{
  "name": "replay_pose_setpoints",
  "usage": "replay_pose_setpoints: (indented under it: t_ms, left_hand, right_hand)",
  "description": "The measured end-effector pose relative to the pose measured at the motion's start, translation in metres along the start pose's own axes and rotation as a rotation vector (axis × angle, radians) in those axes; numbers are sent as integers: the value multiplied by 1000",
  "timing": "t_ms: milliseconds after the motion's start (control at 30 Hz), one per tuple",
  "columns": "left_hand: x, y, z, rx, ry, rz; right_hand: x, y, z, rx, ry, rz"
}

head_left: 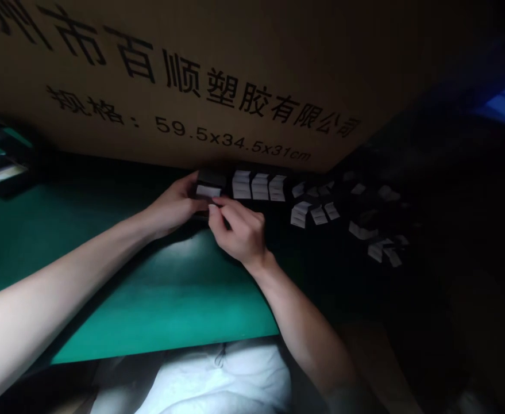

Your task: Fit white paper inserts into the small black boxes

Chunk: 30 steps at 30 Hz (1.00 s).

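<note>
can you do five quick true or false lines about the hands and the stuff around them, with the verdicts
1. The cardboard carton is printed with 59.5x34.5x31cm. True.
2. The left hand holds a small dark object with a white strip. True.
3. The right hand is pressed flat against the carton. False: its fingers are bent, at the dark object.
4. The row of three white pieces lies left of both hands. False: it lies right of the dark object.
5. The tabletop is red. False: green.

Dim overall, with pale glare on the green table, near-black shadow at right, soft blur.
</note>
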<state>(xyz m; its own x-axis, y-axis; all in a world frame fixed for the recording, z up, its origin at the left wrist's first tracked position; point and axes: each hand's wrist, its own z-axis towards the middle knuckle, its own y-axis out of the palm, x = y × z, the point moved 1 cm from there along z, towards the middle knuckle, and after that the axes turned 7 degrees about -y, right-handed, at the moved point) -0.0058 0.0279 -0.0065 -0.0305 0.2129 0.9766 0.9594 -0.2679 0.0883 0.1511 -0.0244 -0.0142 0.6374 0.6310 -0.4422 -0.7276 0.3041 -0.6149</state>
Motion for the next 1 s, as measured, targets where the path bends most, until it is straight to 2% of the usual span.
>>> replay_pose_setpoints:
  t_ms: [100, 133, 200, 267, 333, 367, 533, 700, 833, 1000]
  left_hand:
    - [6, 2, -4, -94, -118, -139]
    - [8, 2, -5, -145, -147, -162]
    - [11, 2, -8, -233, -179, -165]
    - [12, 1, -10, -271, -190, -152]
    - [12, 0, -12, -277, -194, -150]
    - [12, -1, -12, -277, -195, -153]
    - [11, -1, -10, -283, -200, -179]
    - [10, -1, -8, -287, -199, -195]
    - [8, -2, -7, -253, -216, -219]
    - [9, -2, -8, -286, -204, -220]
  right_hand:
    - [10, -1, 0, 254, 250, 183]
    - [14, 0, 1, 297, 357, 295]
    - [20, 4, 5, 244, 528, 598]
    - [22, 8, 9, 88, 617, 892]
    - [22, 10, 12, -9, 670, 1071]
    - [22, 9, 13, -17, 697, 1118]
    - [24, 7, 13, 5, 781, 1195]
    - [27, 10, 12, 44, 763, 1197]
    - [26, 10, 12, 13, 736, 1194]
    - [24, 6, 12, 38, 799, 1185]
